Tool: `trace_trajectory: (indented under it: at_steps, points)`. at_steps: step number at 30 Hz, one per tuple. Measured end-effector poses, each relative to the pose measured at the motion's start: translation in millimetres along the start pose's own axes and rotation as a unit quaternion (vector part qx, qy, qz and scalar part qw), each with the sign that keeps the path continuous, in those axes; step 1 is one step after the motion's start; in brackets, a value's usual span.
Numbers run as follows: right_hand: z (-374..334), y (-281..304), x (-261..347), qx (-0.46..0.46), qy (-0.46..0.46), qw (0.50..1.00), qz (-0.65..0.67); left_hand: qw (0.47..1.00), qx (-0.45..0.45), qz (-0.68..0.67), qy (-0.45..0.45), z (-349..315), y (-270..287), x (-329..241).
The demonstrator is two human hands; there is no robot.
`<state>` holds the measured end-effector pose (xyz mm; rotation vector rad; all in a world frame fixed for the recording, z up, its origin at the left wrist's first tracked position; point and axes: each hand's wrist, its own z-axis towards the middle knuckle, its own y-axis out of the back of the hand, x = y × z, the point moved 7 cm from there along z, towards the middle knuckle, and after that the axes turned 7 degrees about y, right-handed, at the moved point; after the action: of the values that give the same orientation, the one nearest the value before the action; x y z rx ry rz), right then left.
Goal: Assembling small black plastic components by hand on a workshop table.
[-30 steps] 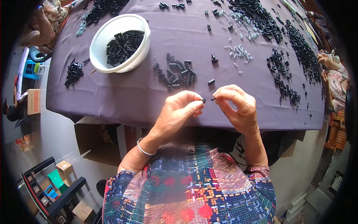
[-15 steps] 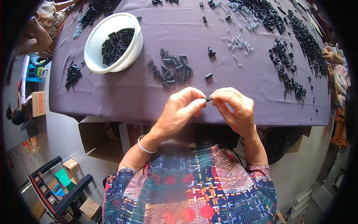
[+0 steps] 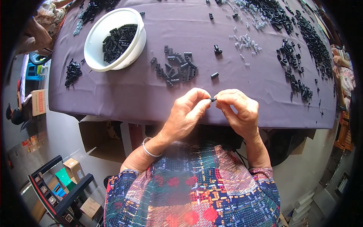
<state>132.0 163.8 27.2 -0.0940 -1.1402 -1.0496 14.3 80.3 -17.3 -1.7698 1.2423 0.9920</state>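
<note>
A small black plastic part (image 3: 213,100) is pinched between my two hands above the near edge of the cloth. My left hand (image 3: 189,111) is closed, thumb and forefinger gripping the part's left end. At its other end, my right hand (image 3: 240,109) pinches with thumb and fingertips; most of the part is hidden by fingers. Just beyond them lies a single black tube (image 3: 214,75), with a black fitting (image 3: 217,49) farther off. A loose group of short black tubes (image 3: 176,68) rests ahead of my left hand.
A white bowl (image 3: 138,45) of black pieces stands at left, beside a small pile of black parts (image 3: 73,72). Small metal springs (image 3: 245,41) and heaps of black parts (image 3: 293,64) cover the far right. Other people's hands (image 3: 38,36) show at the table's sides.
The view has shifted slightly, so the table's things sit a little differently. Both hands keep their pinch on the small black part, with only slight finger movement.
</note>
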Motion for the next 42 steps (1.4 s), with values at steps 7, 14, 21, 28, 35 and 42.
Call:
trace_trajectory:
  at_steps: [7,14,21,28,35,42]
  points:
    - [6,-1,3,0.035,0.027,0.999,-0.029,0.998,-0.022,0.05,-0.033,1,1,-3]
    - [7,-8,3,0.008,0.038,0.999,-0.033,0.999,-0.03,-0.012,-0.007,3,4,0]
    - [-6,-12,11,-0.053,0.031,0.997,-0.05,0.993,0.007,-0.121,-0.014,6,6,5]
    - [-16,-20,13,-0.084,0.057,0.989,-0.106,0.964,0.075,-0.244,0.072,11,0,6]
    - [-16,-14,12,-0.101,0.096,0.985,-0.106,0.915,0.119,-0.362,0.133,10,-12,12]
    - [-15,-13,10,-0.108,0.114,0.981,-0.112,0.96,0.078,-0.261,0.067,12,-11,10]
